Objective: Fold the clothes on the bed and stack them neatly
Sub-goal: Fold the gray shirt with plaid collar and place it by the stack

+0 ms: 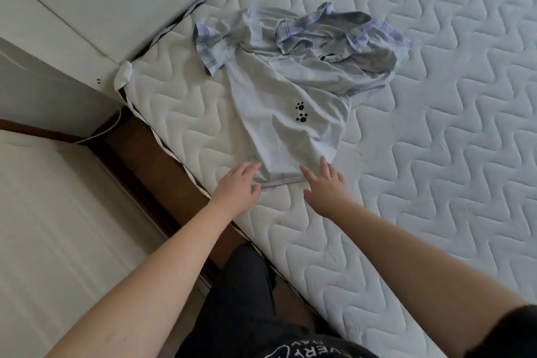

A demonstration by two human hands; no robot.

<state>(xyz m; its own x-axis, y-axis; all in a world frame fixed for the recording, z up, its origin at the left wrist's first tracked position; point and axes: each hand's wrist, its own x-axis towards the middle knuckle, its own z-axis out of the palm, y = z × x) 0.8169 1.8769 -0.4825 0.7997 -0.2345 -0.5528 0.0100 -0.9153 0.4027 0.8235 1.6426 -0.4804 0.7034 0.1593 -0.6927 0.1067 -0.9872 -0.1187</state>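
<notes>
The fingers (250,168) of the left hand (236,187) are lying nearly straight and only slightly spread, their tips reaching the near left corner of the hem of a pale shirt (286,125); they are clamping nothing. The fingers (325,167) of the right hand (327,189) are stretching out straight and fanned apart, the tips touching the hem at its near right corner, with the palm hovering or resting over the mattress (436,125) just short of the cloth; which of the two cannot be told.

The shirt is lying on the quilted mattress near its left edge, lower body spread fairly flat toward the person, two small black paw prints (301,112) showing on it. Its upper part is bunching up in a rumpled heap at the far end, where plaid blue trim (293,35) is showing at the collar and on a sleeve (207,51) sticking out to the left. A dark wooden bed frame (151,180) is running along the mattress edge beside the left forearm.
</notes>
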